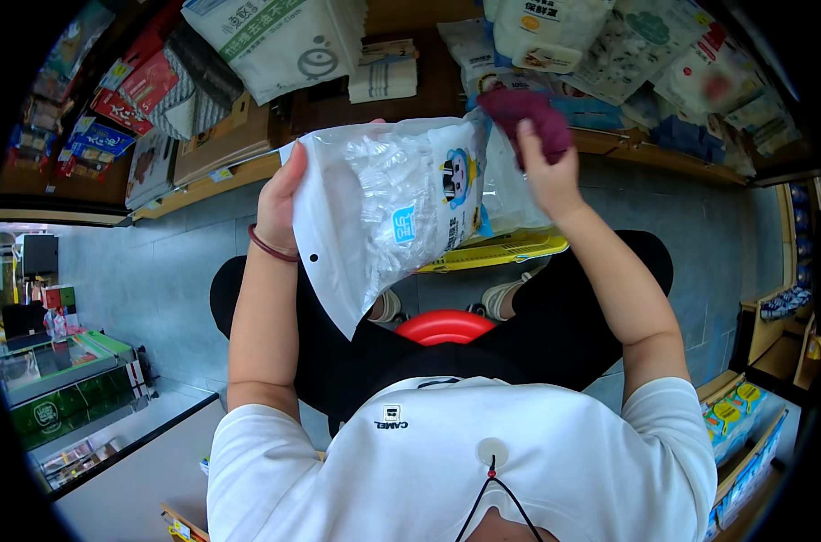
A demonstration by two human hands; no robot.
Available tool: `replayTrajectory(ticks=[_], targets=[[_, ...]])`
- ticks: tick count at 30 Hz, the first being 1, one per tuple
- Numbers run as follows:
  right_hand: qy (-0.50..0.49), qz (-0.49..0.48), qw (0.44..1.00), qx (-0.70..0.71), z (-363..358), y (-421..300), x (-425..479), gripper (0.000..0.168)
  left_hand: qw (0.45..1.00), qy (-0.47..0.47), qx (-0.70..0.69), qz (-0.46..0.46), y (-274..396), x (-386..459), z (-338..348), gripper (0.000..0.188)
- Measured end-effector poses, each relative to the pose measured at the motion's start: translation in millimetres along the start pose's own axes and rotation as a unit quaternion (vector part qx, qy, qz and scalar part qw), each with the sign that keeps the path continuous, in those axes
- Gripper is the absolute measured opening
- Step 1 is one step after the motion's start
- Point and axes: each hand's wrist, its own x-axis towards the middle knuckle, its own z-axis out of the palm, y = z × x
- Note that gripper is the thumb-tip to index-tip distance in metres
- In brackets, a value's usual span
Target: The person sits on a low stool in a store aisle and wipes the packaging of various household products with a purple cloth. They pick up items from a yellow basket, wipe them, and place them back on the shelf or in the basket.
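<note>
My left hand [285,196] grips the left edge of a clear plastic bag [397,196] with a white top strip and a round hang hole. Crinkled clear plastic pieces fill it, and a cartoon figure is printed on its front. My right hand [552,173] holds a bunched maroon cloth [535,122] at the bag's far right corner; whether cloth and bag touch I cannot tell. Behind the bag hangs or lies another clear plastic package [515,196], partly hidden. Beneath them, between my knees, is a yellow plastic basket [498,251], mostly covered.
A wooden shelf [600,143] ahead carries a pack of dish cloths [281,47], folded striped cloths [383,74], grey textured cloths [200,81] and several bagged goods [627,54]. Below me a red stool [445,328] shows. Further shelving with packages [735,413] stands at right, a counter [71,386] at left.
</note>
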Motion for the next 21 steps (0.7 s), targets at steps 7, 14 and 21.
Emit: replayTrajectory(ticks=[7,14,21], targets=[[-0.114,-0.091,0.988,-0.047,38.2,19.7,-27.5,0.023,0.999,0.009,0.043,-0.027,-16.6,6.3,-8.0,0.068],[-0.146,-0.076,0.985,0.043,59.8,4.8,-46.9,0.029,0.995,0.021,0.092,-0.039,-23.2,7.8,-14.2,0.066],[-0.199,-0.164,0.966,0.030,59.9,-5.5,-69.4,0.060,0.999,0.025,0.016,-0.024,-36.3,16.0,-12.8,0.058]])
